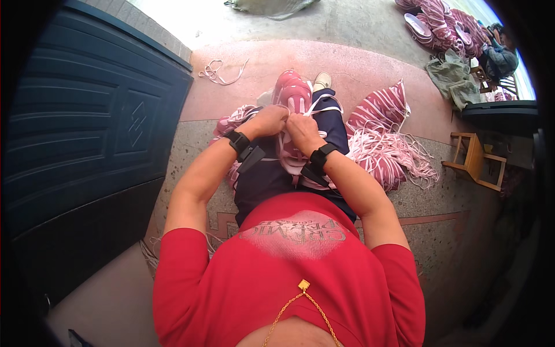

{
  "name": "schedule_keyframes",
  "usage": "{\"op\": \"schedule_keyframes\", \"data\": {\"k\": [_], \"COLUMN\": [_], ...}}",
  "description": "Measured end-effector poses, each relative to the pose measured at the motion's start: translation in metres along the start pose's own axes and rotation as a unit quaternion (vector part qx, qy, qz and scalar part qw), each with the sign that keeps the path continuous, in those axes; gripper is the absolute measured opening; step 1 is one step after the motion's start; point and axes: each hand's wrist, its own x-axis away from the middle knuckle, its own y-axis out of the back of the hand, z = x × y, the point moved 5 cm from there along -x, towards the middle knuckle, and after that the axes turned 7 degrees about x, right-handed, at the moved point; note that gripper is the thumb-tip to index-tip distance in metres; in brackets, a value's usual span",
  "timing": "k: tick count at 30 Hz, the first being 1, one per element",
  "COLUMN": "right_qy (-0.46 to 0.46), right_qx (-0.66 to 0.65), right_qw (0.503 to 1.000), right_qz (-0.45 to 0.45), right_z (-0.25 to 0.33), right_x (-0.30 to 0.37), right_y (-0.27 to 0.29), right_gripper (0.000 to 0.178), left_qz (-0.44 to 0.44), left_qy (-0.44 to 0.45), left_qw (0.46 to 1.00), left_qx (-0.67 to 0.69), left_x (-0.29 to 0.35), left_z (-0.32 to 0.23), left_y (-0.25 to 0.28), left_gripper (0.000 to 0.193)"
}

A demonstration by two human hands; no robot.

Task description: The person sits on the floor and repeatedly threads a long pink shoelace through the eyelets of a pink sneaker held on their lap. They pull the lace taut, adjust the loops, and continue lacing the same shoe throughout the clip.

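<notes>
A pink sneaker (292, 88) rests on my lap, its toe pointing away from me. White shoelace (328, 105) runs across its front and loops out to the right. My left hand (270, 120) is closed at the lacing, fingertips pinching the lace. Right beside it, my right hand (304, 134) is also closed on the lace, and the two sets of fingertips nearly touch. The hands cover part of the eyelets and tongue. More pink footwear (234, 120) lies by my left leg, partly hidden by my forearm.
To the right lie a heap of pale laces (393, 151) and a pink-and-white striped bundle (381, 107). Farther right is a small wooden stool (474, 162). A dark blue door (110, 110) borders the left; a loose lace (217, 74) lies ahead. Another person (500, 58) sits near piled shoes (436, 26).
</notes>
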Motion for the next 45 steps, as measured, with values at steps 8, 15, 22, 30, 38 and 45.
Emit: {"op": "schedule_keyframes", "data": {"k": [8, 15, 22, 30, 38, 45], "right_qy": [-0.047, -0.254, -0.312, -0.185, -0.218, -0.175], "right_qx": [-0.149, -0.807, -0.924, -0.893, -0.778, -0.661], "right_qw": [0.987, 0.510, 0.182, 0.401, 0.581, 0.721], "right_qz": [0.048, 0.156, 0.126, 0.085, -0.100, -0.114], "right_z": [-0.015, -0.059, -0.072, -0.031, -0.024, -0.024], "right_x": [0.029, 0.073, 0.074, 0.051, 0.045, 0.048], "right_y": [0.023, 0.045, -0.036, 0.032, 0.041, 0.040], "right_gripper": [0.021, 0.021, 0.018, 0.029, 0.023, 0.024], "left_qz": [-0.183, -0.125, -0.087, -0.232, -0.311, -0.316], "left_qy": [-0.060, -0.119, -0.249, 0.077, -0.027, -0.065], "left_qw": [0.981, 0.985, 0.942, 0.865, 0.930, 0.946], "left_qx": [0.011, 0.003, 0.206, 0.439, 0.195, 0.029], "left_x": [0.036, 0.026, 0.045, 0.058, 0.064, 0.069], "left_z": [-0.037, -0.087, -0.190, -0.063, -0.094, -0.114], "left_y": [0.020, 0.005, 0.026, 0.011, 0.009, 0.016], "left_gripper": [0.022, 0.015, 0.012, 0.020, 0.021, 0.022]}}
